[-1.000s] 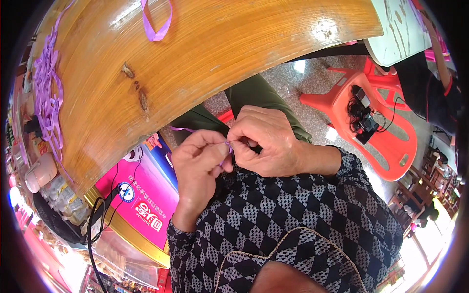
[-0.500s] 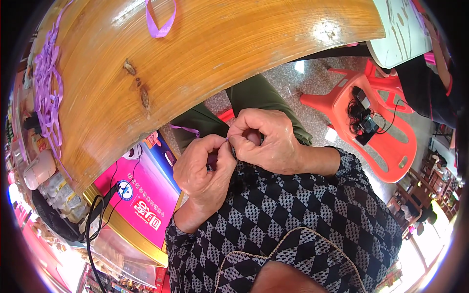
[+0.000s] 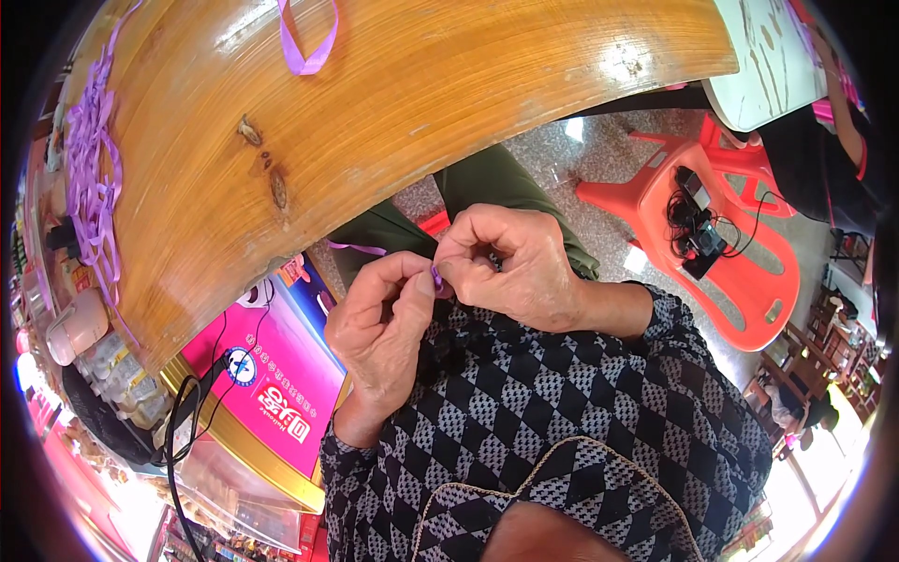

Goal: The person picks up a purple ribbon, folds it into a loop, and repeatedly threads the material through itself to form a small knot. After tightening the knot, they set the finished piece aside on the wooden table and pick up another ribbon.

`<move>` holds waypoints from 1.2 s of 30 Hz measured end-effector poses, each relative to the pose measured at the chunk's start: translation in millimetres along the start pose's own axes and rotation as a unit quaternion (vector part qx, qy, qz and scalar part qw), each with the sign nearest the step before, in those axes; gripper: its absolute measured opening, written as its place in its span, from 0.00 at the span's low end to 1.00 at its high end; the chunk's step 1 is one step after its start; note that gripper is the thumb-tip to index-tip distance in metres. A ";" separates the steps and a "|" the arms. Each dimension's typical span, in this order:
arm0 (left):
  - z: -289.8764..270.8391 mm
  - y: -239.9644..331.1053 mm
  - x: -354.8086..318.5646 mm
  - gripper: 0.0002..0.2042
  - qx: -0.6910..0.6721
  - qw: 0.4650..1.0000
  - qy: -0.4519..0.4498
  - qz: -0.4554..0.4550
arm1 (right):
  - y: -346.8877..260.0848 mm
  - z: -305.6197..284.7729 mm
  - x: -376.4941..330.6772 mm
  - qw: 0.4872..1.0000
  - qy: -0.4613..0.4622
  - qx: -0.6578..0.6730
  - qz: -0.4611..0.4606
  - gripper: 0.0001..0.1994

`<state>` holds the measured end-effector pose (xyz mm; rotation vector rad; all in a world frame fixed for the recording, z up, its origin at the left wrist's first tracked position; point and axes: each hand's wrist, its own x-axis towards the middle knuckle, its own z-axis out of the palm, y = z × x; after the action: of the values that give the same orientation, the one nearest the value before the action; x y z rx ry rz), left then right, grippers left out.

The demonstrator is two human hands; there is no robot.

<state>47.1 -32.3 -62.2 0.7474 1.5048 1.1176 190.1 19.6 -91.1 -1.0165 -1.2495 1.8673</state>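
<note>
Both hands meet over my lap, just off the near edge of the wooden table [image 3: 393,103]. A small piece of purple ribbon [image 3: 438,280] shows between the fingertips. My left hand [image 3: 382,323] pinches it between thumb and forefinger. From the other side my right hand [image 3: 510,270] grips it with thumb and curled forefinger. A thin purple strip [image 3: 356,247] sticks out left of the fingers, above my green trouser leg; whether it is the same ribbon is hidden. On the tabletop lies a purple ribbon loop [image 3: 307,58].
A heap of purple ribbons [image 3: 92,178] hangs at the table's left edge. Right of me stands an orange plastic stool [image 3: 749,281] with black cables and adapters [image 3: 698,229]. A pink and gold display case [image 3: 272,393] is at lower left. Another person's arm [image 3: 838,112] shows at upper right.
My left hand has shifted slightly up and left, its fingers straighter. More purple ribbon now shows between the fingertips. The thin strip at the left lies a little straighter.
</note>
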 end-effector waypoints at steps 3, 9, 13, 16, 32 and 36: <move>3.3 0.0 -0.2 0.04 0.053 0.998 0.011 0.024 | 1.0 -0.7 0.6 1.000 -0.005 -0.025 0.007 0.02; 4.5 -1.4 -0.4 0.03 0.070 0.996 0.029 0.040 | 1.2 1.3 1.4 1.000 -0.003 -0.030 -0.008 0.02; 1.8 0.2 1.1 0.03 0.061 0.997 0.030 0.037 | 2.3 0.2 1.9 0.999 -0.014 0.032 -0.006 0.03; -5.9 6.6 5.3 0.03 0.015 0.999 -0.011 -0.043 | -2.7 -3.1 2.1 1.000 -0.027 0.000 0.004 0.03; 3.7 4.0 3.6 0.03 -0.032 0.998 0.014 -0.043 | -3.9 -5.0 -1.2 0.966 0.017 -0.154 -0.208 0.06; 5.6 -4.4 -0.1 0.04 0.047 0.997 0.053 0.042 | -7.0 -2.2 -2.3 0.969 0.006 -0.159 -0.190 0.06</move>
<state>52.9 -32.6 -66.2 0.8338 1.6377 1.1707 193.9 20.9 -84.4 -0.8684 -1.6437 1.3948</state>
